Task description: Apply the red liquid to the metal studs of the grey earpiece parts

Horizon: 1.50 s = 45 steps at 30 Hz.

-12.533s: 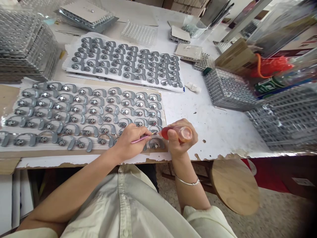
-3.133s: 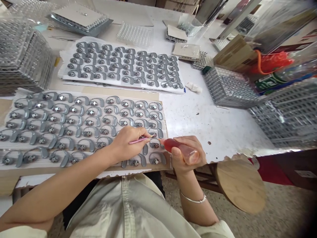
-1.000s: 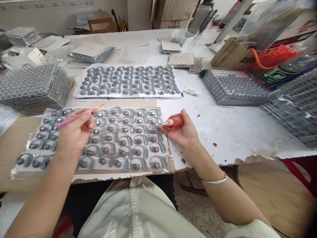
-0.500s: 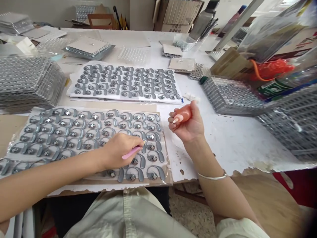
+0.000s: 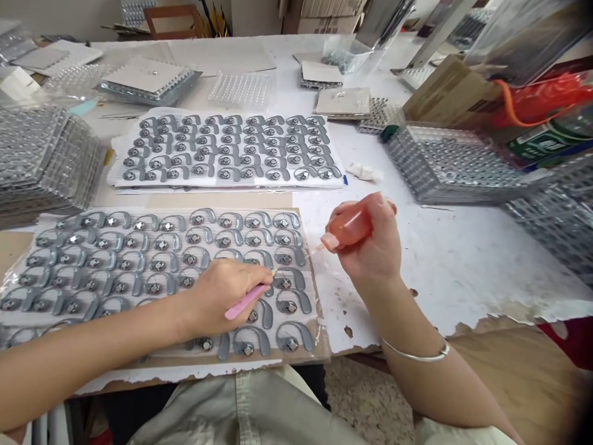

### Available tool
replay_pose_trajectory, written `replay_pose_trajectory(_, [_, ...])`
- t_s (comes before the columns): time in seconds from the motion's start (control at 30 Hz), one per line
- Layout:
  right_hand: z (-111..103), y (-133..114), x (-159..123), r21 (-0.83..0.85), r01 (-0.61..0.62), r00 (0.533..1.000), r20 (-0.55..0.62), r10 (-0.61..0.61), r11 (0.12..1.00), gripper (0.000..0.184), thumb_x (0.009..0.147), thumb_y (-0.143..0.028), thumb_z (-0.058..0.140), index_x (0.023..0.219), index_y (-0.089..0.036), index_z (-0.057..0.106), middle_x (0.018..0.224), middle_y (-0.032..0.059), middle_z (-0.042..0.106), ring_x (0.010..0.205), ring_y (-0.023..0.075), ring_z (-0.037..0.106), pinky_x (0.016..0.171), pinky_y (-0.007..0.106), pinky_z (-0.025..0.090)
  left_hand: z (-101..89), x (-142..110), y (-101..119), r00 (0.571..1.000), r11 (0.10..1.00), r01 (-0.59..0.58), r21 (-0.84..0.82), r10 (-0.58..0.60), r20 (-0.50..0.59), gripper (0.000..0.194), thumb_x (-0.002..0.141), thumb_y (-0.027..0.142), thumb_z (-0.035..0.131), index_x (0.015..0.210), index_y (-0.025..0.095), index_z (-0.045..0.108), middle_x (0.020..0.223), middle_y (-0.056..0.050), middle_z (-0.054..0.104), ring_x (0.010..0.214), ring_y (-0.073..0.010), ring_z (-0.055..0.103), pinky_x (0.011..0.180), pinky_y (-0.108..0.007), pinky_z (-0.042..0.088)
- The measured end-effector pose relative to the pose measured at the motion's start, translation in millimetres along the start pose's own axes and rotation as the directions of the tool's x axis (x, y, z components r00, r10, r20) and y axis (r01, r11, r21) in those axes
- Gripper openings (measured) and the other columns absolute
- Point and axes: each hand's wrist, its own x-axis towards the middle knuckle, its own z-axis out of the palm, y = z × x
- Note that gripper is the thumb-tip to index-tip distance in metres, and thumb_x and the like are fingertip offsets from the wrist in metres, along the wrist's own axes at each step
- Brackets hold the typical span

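My left hand is closed on a slim pink-handled brush, above the right part of the near sheet. Its fine tip points right, towards one of the grey hook-shaped pieces, each with a shiny round part at one end; I cannot tell whether it touches. My right hand is wrapped round a red squeeze bottle, just right of the sheet. The bottle tilts, its pale nozzle pointing down and left. Several grey pieces lie in rows on the near sheet, some hidden by my left hand and forearm.
A second sheet with similar pieces lies farther back. Stacked clear trays stand at the left, and another tray stack at the right. A crumpled white tissue lies beside the far sheet. The torn-edged white table covering extends right.
My left hand has come from the sheet's left part to its right part with the brush. My right hand has drawn away from the pieces, still holding the bottle. The view has shifted slightly.
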Motion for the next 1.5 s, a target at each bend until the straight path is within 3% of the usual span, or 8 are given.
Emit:
replay_pose_trajectory(0.07, [0.5,-1.2,-8.3,-0.058,0.092,0.995,-0.028,-0.093,0.994,0.042,0.08,-0.062,0.062,0.07,-0.021,0.056,0.06,-0.001,0.051,0.046,0.0134,0.051,0.038,0.026,0.041,3.9,2.5,-0.9,0.993,0.991,-0.115,0.061,0.117,-0.026,0.016,0.089,0.011,0.046,0.094,0.015,0.06,0.086,-0.009,0.074,0.087,-0.0181,0.072,0.065,-0.025,0.056])
replay_pose_trajectory(0.13, [1.3,-1.8,-16.9,-0.19,0.258,0.962,-0.044,-0.271,0.947,0.038,0.08,-0.058,0.067,0.073,-0.02,0.062,0.064,0.0013,0.055,0.055,0.0151,0.055,0.047,0.028,0.045,9.6,6.3,-1.3,0.971,0.96,-0.22,0.173,0.232,-0.056,0.018,0.09,0.009,0.043,0.09,0.014,0.06,0.085,-0.01,0.074,0.086,-0.0178,0.072,0.06,-0.024,0.054])
replay_pose_trajectory(0.2, [2.4,-2.1,-23.7,-0.286,0.395,0.912,0.012,-0.409,0.873,0.032,0.08,-0.053,0.069,0.076,-0.021,0.064,0.067,0.0025,0.058,0.059,0.0162,0.057,0.052,0.03,0.045,14.9,10.1,-0.8,0.956,0.923,-0.252,0.289,0.284,-0.075,0.021,0.092,0.007,0.042,0.085,0.013,0.061,0.085,-0.01,0.074,0.079,-0.0161,0.072,0.056,-0.023,0.052])
replay_pose_trajectory(0.3, [3.7,-2.2,-28.5,-0.331,0.487,0.872,0.126,-0.474,0.808,0.027,0.081,-0.048,0.069,0.078,-0.022,0.064,0.065,0.0021,0.059,0.056,0.0164,0.056,0.05,0.031,0.042,19.8,13.7,1.0,0.958,0.895,-0.231,0.382,0.277,-0.068,0.025,0.094,0.007,0.041,0.08,0.013,0.061,0.082,-0.009,0.074,0.068,-0.0138,0.07,0.053,-0.024,0.051])
replay_pose_trajectory(0.43, [4.2,-1.2,-28.0,-0.353,0.529,0.848,0.193,-0.493,0.772,0.022,0.082,-0.043,0.069,0.079,-0.021,0.064,0.065,0.0019,0.06,0.055,0.0161,0.055,0.051,0.031,0.042,21.8,14.1,3.3,0.957,0.873,-0.236,0.427,0.286,-0.054,0.026,0.094,0.007,0.043,0.076,0.013,0.061,0.074,-0.007,0.072,0.059,-0.0142,0.066,0.048,-0.026,0.047])
replay_pose_trajectory(0.57, [5.1,0.6,-26.6,-0.347,0.574,0.819,0.235,-0.524,0.741,0.019,0.082,-0.039,0.069,0.081,-0.021,0.063,0.063,0.0021,0.06,0.054,0.0171,0.055,0.05,0.031,0.043,23.1,12.4,5.0,0.954,0.863,-0.245,0.441,0.295,-0.047,0.025,0.093,0.007,0.042,0.076,0.012,0.061,0.082,-0.01,0.073,0.059,-0.015,0.065,0.047,-0.028,0.047])
replay_pose_trajectory(0.87, [9.7,2.2,-26.6,-0.346,0.565,0.819,0.344,-0.459,0.749,0.017,0.08,-0.033,0.071,0.082,-0.019,0.06,0.066,0.0011,0.061,0.053,0.0152,0.055,0.049,0.028,0.044,30.4,11.7,7.4,0.954,0.82,-0.267,0.506,0.301,0.015,0.021,0.086,0.004,0.043,0.077,0.011,0.061,0.088,-0.017,0.072,0.06,-0.0186,0.065,0.047,-0.03,0.048])
replay_pose_trajectory(1.5, [15.1,3.6,-26.2,-0.338,0.602,0.788,0.395,-0.471,0.724,0.017,0.08,-0.029,0.073,0.082,-0.019,0.06,0.066,0.0009,0.061,0.055,0.0145,0.056,0.049,0.027,0.045,32.6,14.0,10.7,0.96,0.817,-0.246,0.522,0.28,0.014,0.017,0.084,0.006,0.044,0.075,0.012,0.058,0.077,-0.014,0.071,0.057,-0.0183,0.063,0.045,-0.029,0.048])
